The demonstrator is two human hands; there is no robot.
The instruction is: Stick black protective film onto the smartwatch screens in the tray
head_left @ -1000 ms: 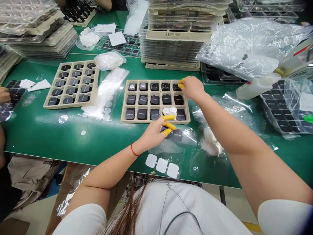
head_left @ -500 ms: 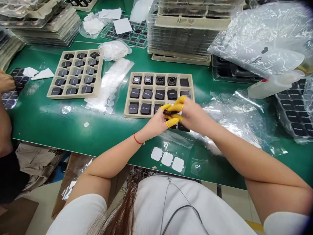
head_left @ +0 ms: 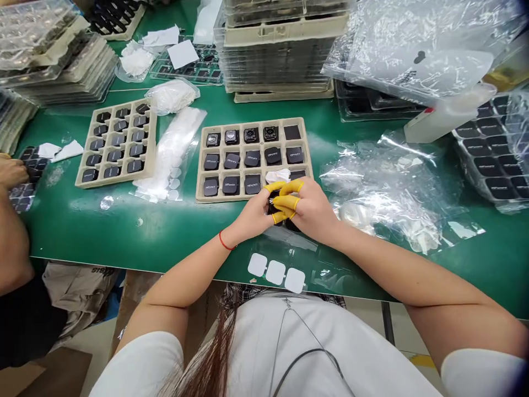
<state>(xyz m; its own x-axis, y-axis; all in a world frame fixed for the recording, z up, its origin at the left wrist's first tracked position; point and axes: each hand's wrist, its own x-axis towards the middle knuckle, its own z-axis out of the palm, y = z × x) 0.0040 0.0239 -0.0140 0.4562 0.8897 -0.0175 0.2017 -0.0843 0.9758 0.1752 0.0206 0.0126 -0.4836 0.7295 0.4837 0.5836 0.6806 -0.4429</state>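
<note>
Black square device [head_left: 291, 225], mostly hidden, is pinched between both hands at the lower edge of a beige pulp tray [head_left: 253, 122], near the centre of the frame. The left hand [head_left: 256, 212], with a red wrist string, and the right hand [head_left: 314, 212] hold it in a narrow grip, using yellow finger cots [head_left: 285, 203]. Crumpled white tissue [head_left: 278, 176] lies in the tray's bottom row, just above them; the tray sits on a green tabletop [head_left: 124, 231].
</note>
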